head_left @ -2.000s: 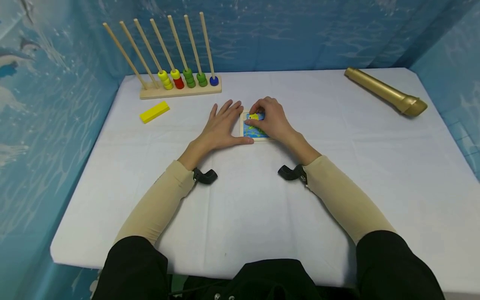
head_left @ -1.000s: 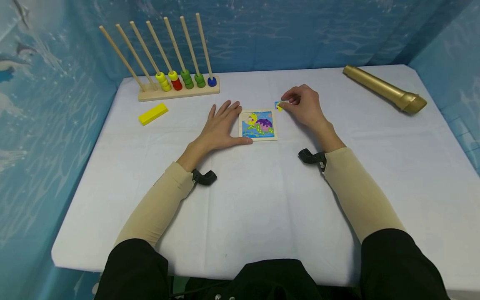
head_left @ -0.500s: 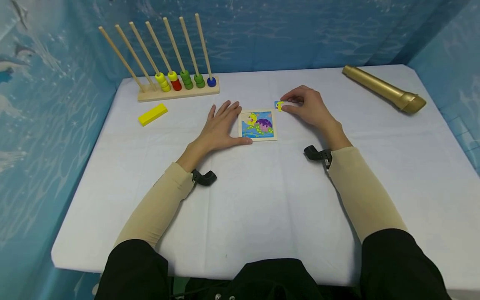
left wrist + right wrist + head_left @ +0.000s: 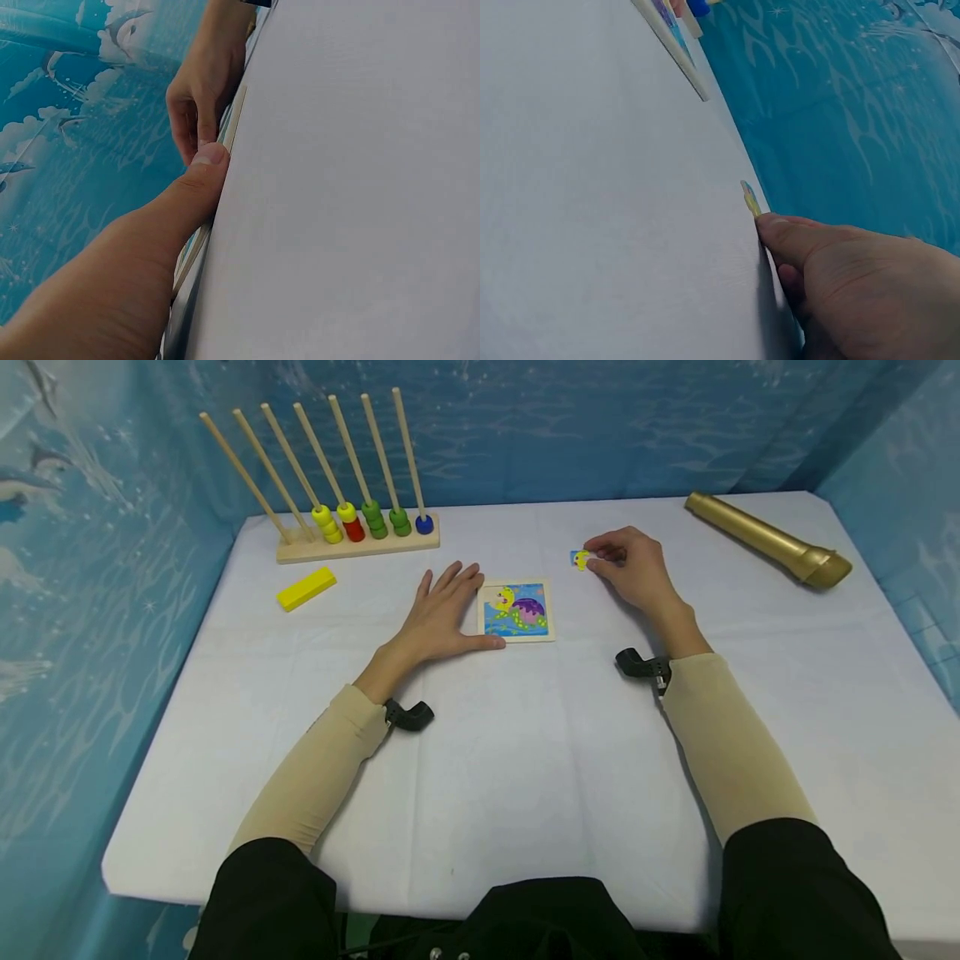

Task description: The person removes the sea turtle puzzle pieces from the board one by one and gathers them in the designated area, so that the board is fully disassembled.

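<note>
A small square jigsaw puzzle board [image 4: 516, 610] with a pale wooden rim lies mid-table. Its picture is a yellow and purple turtle-like animal on blue. My left hand [image 4: 444, 614] is spread flat at the board's left side, the thumb along its front edge and fingertips by the back left corner. To the board's right and behind it, my right hand [image 4: 633, 570] pinches a small blue and yellow puzzle piece [image 4: 579, 558] between thumb and fingers. In the right wrist view, this piece [image 4: 751, 199] sticks out from the fingertips, partly covered by them.
At the back left stands a wooden counting stand [image 4: 360, 550] with tall pegs and coloured beads. In front of it lies a yellow block [image 4: 306, 588]. A gold tube-like object [image 4: 768, 539], flared at one end, rests at the back right of the white-covered table [image 4: 495, 760].
My right hand was over the board two seconds ago. It has moved right with the puzzle piece, lately a little farther right and back. My left hand has kept its place.
</note>
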Motion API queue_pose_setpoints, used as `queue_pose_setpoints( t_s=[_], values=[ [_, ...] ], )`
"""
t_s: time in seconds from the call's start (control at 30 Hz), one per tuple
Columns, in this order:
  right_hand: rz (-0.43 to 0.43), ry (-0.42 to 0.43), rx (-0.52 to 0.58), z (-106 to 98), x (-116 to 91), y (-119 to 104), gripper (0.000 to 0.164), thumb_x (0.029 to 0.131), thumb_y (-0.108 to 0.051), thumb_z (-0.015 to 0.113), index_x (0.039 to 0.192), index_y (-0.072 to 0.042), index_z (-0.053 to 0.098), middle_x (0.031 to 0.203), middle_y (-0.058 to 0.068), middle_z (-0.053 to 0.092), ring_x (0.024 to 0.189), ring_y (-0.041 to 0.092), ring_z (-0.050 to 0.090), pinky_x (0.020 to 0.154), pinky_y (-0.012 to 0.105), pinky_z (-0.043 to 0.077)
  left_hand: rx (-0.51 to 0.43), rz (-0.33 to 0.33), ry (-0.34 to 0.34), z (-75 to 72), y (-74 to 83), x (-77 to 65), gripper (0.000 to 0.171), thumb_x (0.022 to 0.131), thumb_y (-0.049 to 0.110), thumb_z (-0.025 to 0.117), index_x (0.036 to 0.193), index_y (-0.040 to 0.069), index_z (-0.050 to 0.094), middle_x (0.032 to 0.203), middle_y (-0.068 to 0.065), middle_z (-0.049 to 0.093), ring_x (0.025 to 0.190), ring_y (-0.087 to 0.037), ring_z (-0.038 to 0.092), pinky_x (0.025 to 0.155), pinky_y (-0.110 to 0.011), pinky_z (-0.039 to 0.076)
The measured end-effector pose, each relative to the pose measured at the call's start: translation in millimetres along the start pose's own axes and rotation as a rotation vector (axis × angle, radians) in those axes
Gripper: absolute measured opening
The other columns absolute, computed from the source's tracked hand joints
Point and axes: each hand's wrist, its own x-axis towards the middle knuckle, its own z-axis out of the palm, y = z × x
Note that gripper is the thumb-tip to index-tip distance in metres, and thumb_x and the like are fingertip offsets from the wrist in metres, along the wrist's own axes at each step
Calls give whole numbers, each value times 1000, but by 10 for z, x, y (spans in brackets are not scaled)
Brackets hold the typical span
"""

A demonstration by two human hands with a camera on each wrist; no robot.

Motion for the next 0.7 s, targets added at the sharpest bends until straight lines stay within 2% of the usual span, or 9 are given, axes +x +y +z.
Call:
queue_pose_setpoints(
  t_s=[0.2, 0.3, 0.53, 0.7],
  values=[
    [-24, 162, 57, 140, -23, -80, 28, 104, -19, 67, 125, -3, 74, 115, 16, 72, 104, 21, 64, 92, 23, 48, -2, 2, 8, 1, 2, -4, 117, 82, 79, 70, 169, 14, 26, 178, -2, 18, 166, -24, 5, 131, -56, -6],
    [-28, 199, 90, 269, -72, -227, 26, 105, -23, 67, 118, -2, 76, 109, 15, 73, 98, 18, 61, 84, 18, 44, 2, -3, 4, 1, -1, -13, 117, 82, 79, 70, 169, 15, 26, 178, -1, 18, 166, -24, 4, 131, -56, -7],
    [-92, 73, 143, 560, -204, -617, 19, 104, -14, 65, 114, -1, 75, 104, 15, 70, 90, 20, 54, 79, 24, 40, 7, -3, 7, -4, -9, -21, 118, 82, 80, 70, 169, 14, 25, 178, -1, 17, 166, -24, 4, 131, -56, -6],
    [-166, -6, 147, 674, -274, -753, 15, 102, -6, 63, 110, -2, 76, 102, 15, 68, 88, 23, 58, 79, 30, 44, 4, 9, 13, -6, -9, -9, 117, 82, 80, 70, 169, 14, 26, 177, -2, 18, 166, -24, 5, 131, -57, -6]
  ],
)
